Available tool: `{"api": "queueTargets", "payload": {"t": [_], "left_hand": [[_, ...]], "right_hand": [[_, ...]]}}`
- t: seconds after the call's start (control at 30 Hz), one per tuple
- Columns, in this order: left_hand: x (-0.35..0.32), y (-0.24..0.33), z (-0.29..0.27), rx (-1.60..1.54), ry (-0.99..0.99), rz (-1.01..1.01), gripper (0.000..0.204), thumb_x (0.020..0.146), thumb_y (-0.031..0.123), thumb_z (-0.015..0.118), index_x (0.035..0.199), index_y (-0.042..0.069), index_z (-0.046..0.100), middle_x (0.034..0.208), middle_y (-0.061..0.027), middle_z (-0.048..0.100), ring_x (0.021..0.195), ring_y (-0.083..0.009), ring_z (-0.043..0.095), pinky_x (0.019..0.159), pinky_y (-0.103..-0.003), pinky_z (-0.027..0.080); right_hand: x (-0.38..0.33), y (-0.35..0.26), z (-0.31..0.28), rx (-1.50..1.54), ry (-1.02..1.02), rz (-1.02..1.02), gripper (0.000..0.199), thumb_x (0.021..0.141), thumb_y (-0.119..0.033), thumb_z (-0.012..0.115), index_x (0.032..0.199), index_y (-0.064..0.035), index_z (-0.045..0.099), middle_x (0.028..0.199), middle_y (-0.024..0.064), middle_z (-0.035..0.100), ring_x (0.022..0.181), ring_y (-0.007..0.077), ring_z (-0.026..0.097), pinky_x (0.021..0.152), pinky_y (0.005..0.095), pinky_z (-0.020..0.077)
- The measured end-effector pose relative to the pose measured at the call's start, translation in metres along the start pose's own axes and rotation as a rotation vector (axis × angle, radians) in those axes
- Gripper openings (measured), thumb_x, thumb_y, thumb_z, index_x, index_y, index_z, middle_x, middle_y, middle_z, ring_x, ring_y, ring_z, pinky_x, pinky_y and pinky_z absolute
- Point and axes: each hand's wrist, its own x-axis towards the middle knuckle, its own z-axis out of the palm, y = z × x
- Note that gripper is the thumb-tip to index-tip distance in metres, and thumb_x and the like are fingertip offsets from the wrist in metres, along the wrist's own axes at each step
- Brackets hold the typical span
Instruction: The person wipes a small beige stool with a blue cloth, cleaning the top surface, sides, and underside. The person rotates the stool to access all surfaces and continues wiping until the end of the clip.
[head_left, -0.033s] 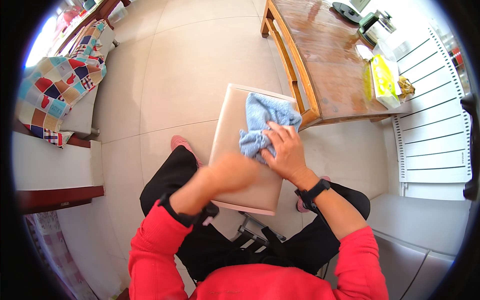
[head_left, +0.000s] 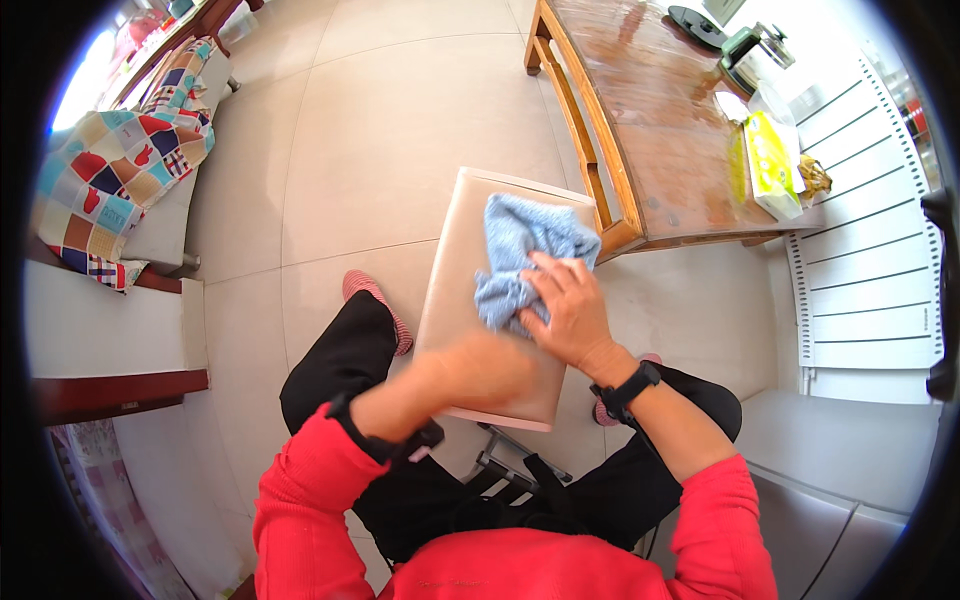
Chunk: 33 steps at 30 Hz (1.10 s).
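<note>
Between my legs stands a cream stool-like piece [head_left: 455, 300] with a flat, smooth top and pale edges. A crumpled light blue cloth [head_left: 525, 235] lies on its far right part. My right hand [head_left: 572, 312] rests over the near right side of the cloth, with thumb and fingers bent against it and holding it. Over the near part of the cream top is my left hand [head_left: 480, 370]. It is smeared by motion and its fingers cannot be made out. The left hand is apart from the cloth.
At the right stands a brown wooden table [head_left: 660, 130] bearing a yellow tissue pack [head_left: 770, 165] and a glass jug [head_left: 755, 60]. A white radiator [head_left: 870, 220] is behind it. A patchwork cover [head_left: 120, 180] hangs at the left. A metal frame [head_left: 500, 470] shows between my legs.
The cloth and my right hand have shifted slightly toward me and to the left. My left hand has moved a little to the right and nearer me.
</note>
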Motion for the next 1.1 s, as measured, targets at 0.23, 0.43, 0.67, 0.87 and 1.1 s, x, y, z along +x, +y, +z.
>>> {"api": "queueTargets", "payload": {"t": [0.23, 0.43, 0.67, 0.87, 1.1], "left_hand": [[0.017, 0.064, 0.076, 0.232, -0.195, 0.366, 0.016, 0.086, 0.017, 0.06, 0.087, 0.002, 0.067, 0.078, -0.0198, 0.069, 0.076, -0.0386, 0.069, 0.061, -0.051, 0.053], [0.023, 0.055, 0.073, -0.263, -0.112, 0.262, 0.025, 0.087, 0.018, 0.057, 0.085, 0.0, 0.074, 0.09, -0.0219, 0.072, 0.083, -0.0403, 0.07, 0.073, -0.049, 0.055], [0.022, 0.052, 0.07, -0.068, 0.099, 0.18, 0.025, 0.089, 0.022, 0.058, 0.075, 0.004, 0.07, 0.076, -0.0155, 0.071, 0.072, -0.0347, 0.071, 0.061, -0.046, 0.055], [0.028, 0.06, 0.071, 0.047, 0.176, 0.287, 0.02, 0.084, 0.017, 0.058, 0.076, 0.006, 0.072, 0.08, -0.0127, 0.072, 0.074, -0.031, 0.072, 0.061, -0.044, 0.056], [0.04, 0.058, 0.087, -0.255, 0.237, 0.208, 0.026, 0.087, 0.017, 0.053, 0.076, 0.004, 0.073, 0.089, -0.0171, 0.072, 0.081, -0.0329, 0.071, 0.073, -0.045, 0.055]], "right_hand": [[-0.014, -0.051, 0.004, 0.269, -0.311, -0.388, 0.044, 0.072, -0.024, 0.076, 0.114, -0.0162, 0.066, 0.13, 0.0036, 0.06, 0.111, 0.0264, 0.055, 0.092, 0.0415, 0.0467], [0.023, -0.035, 0.012, 0.092, -0.238, -0.288, 0.044, 0.073, -0.02, 0.077, 0.115, -0.0189, 0.066, 0.134, 0.0027, 0.059, 0.113, 0.0268, 0.057, 0.096, 0.0404, 0.0474], [0.065, 0.005, 0.011, -0.175, -0.042, 0.048, 0.044, 0.078, -0.021, 0.074, 0.12, -0.0119, 0.065, 0.135, 0.0088, 0.058, 0.12, 0.0301, 0.054, 0.102, 0.0422, 0.0449], [0.076, -0.002, 0.029, -0.07, -0.037, -0.028, 0.043, 0.077, -0.023, 0.074, 0.118, -0.0113, 0.066, 0.132, 0.0119, 0.06, 0.111, 0.034, 0.054, 0.1, 0.0425, 0.0449], [0.037, -0.072, 0.033, 0.252, -0.373, -0.385, 0.043, 0.074, -0.023, 0.077, 0.115, -0.018, 0.068, 0.131, 0.0039, 0.06, 0.107, 0.0299, 0.054, 0.094, 0.042, 0.0477]]}}
